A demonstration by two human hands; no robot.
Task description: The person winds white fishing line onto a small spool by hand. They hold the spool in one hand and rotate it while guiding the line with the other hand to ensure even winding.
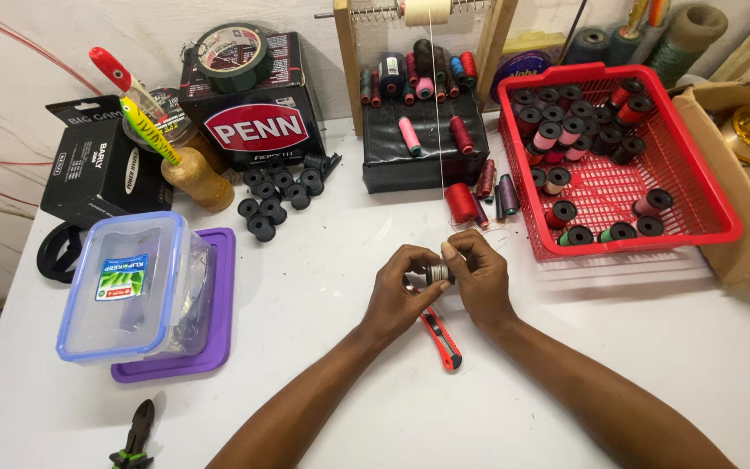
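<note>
Both hands meet over the middle of the white table (pixel 323 287), gripping one small spool (pixel 437 274) wound with pale thread. My left hand (pixel 397 295) holds its left end; my right hand (pixel 479 278) pinches its right side. A thin white thread (pixel 441 130) runs straight up from the spool to a large cream cone (pixel 427 10) on the wooden rack (pixel 346 65). Just under my hands lies a red utility knife (pixel 441 339) on the table.
A red basket (pixel 696 174) of black and coloured spools stands at right. Red thread spools (pixel 461 201) sit just beyond my hands. At left are a clear lidded box (pixel 132 287) on a purple lid, loose black bobbins (pixel 275 191), black boxes, and pliers (pixel 134 437) near the front edge.
</note>
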